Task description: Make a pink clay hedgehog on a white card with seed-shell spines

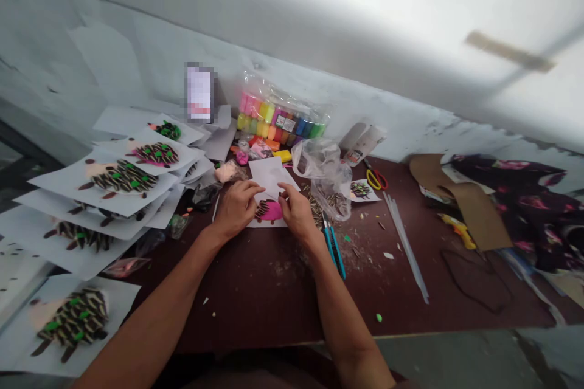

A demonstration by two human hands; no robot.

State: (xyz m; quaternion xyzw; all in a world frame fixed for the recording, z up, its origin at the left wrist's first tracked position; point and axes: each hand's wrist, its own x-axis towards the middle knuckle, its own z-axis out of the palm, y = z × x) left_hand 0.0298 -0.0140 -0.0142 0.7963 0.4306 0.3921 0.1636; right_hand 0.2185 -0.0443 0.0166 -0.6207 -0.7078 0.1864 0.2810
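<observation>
A white sheet of paper [269, 223] lies on the dark red table, with a pink clay hedgehog body [274, 211] on it. Striped sunflower seeds [263, 209] stick out of the body's left part. My left hand [237, 208] rests at the paper's left side, fingers loosely bent and apart from the thumb, nearest the seeded end. At the body's right side, my right hand [297, 211] is closed in a pinch, and a small dark sunflower seed seems to show at its fingertips. Loose sunflower seeds [336, 202] lie right of that hand, partly under a clear plastic bag [322, 164].
Stacked sheets with seed hedgehogs [123, 177] fill the left side. Behind are bagged colored clay [274, 121] and a white bottle [365, 144]. Blue-handled pliers [335, 249], scissors [378, 179], glue sticks [408, 249] and a yellow glue gun [460, 231] lie to the right.
</observation>
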